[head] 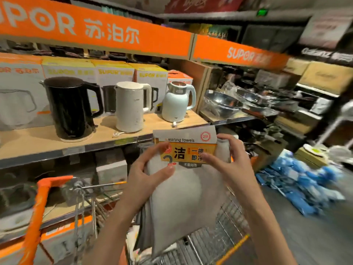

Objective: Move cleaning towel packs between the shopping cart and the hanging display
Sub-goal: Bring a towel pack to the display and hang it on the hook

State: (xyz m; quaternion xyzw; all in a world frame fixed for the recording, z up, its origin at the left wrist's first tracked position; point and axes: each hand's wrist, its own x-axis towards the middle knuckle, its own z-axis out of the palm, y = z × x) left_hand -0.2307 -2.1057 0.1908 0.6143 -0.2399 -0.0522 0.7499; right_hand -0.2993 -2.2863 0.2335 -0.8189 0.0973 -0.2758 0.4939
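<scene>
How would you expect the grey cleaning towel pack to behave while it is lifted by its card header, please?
The cleaning towel pack is probably floppy: its grey cloth hangs limp and creased below the card header. It seems light, since the left hand and right hand hold it by fingertips only. The header looks stiffer, so gripping there likely gives better control.

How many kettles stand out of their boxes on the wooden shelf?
3. The black kettle stands at the left, the white kettle in the middle, the pale green kettle at the right end of the shelf. Others may be hidden inside boxes behind.
</scene>
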